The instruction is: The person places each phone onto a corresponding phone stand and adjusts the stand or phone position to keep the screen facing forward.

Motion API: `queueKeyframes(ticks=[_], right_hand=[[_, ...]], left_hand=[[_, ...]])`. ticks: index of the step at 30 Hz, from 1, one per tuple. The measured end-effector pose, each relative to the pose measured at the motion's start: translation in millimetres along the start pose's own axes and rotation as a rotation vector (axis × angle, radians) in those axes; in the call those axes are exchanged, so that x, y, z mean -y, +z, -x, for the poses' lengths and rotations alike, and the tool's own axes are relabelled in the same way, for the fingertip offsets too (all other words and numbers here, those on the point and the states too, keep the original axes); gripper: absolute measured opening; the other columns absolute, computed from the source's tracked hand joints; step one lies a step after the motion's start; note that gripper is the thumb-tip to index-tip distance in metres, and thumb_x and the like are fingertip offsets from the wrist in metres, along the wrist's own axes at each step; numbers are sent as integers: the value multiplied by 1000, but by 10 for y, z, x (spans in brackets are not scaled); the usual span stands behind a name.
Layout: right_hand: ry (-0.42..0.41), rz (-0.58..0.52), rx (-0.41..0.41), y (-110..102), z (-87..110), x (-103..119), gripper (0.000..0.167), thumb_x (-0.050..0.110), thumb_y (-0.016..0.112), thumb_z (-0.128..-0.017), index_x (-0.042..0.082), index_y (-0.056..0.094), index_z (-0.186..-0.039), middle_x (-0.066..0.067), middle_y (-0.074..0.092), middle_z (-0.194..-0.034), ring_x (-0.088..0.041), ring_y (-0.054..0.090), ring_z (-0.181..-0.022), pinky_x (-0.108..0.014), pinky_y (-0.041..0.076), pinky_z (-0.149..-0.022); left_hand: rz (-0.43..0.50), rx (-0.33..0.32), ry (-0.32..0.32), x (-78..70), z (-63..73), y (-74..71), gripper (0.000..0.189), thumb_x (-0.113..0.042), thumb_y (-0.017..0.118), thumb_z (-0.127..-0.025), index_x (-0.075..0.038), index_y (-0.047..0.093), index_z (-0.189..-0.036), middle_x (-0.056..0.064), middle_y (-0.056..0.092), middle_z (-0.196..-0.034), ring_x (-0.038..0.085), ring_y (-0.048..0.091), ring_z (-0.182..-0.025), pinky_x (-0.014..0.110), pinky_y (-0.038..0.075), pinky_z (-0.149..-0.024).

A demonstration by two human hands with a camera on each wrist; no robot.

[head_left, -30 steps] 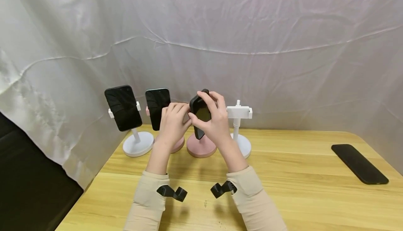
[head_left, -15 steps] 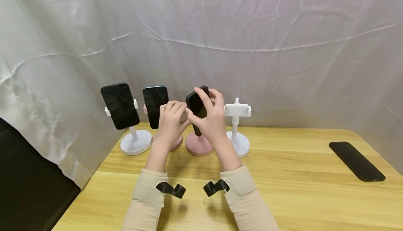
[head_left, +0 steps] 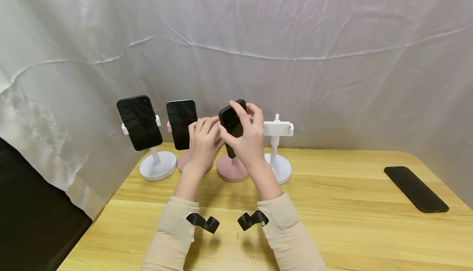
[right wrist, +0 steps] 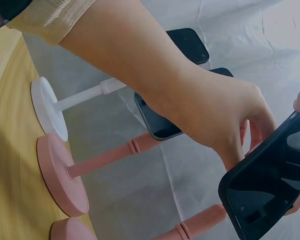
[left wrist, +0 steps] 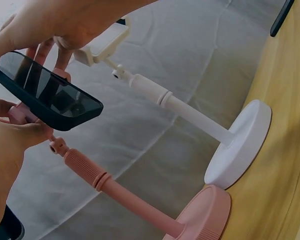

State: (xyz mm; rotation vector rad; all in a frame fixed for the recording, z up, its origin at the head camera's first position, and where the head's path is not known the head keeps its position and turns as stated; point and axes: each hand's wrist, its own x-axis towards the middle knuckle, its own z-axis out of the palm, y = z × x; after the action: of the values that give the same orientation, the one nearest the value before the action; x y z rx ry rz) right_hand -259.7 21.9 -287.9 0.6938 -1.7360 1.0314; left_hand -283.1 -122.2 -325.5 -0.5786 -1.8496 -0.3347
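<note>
Table (head_left: 351, 221), curtain (head_left: 332, 98) behind. On table, towards back, left to right: first stand (head_left: 158, 171), holding first phone (head_left: 139, 123); second stand (head_left: 183, 164), holding second phone (head_left: 181, 123); third stand (head_left: 233, 173), third phone (head_left: 233, 124) at its top, left hand (head_left: 204, 139) at left side, right hand (head_left: 249, 139) at right; fourth stand (head_left: 281, 170), beside third. Fourth phone (head_left: 416, 189): flat on table, far right, well apart from stands.
</note>
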Motion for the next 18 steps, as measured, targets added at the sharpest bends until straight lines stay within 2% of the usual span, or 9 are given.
queueKeyframes(ticks=[5,13,18], right_hand=[[-7,14,-3,-9,12,-14,56,21,77,-80,13,58,-131,-25,44,-128,-34,50,-114,-46,50,-93],[14,32,-5,-17,25,-24,56,23,77,-80,16,57,-132,-24,44,-127,-33,49,-112,-45,49,-91],[32,26,-7,-10,32,-3,56,24,77,-81,15,57,-133,-24,44,-128,-33,49,-113,-46,50,-92]], left_hand=[[-16,-24,10,-24,11,32,24,-21,78,-82,-6,67,-97,10,69,-107,30,58,-104,48,39,-88],[-96,-48,32,-27,30,65,17,-20,73,-86,-7,68,-97,7,72,-104,27,59,-102,47,38,-88],[-57,-77,44,-33,24,69,14,-13,72,-85,-4,67,-95,10,71,-102,30,59,-100,49,41,-87]])
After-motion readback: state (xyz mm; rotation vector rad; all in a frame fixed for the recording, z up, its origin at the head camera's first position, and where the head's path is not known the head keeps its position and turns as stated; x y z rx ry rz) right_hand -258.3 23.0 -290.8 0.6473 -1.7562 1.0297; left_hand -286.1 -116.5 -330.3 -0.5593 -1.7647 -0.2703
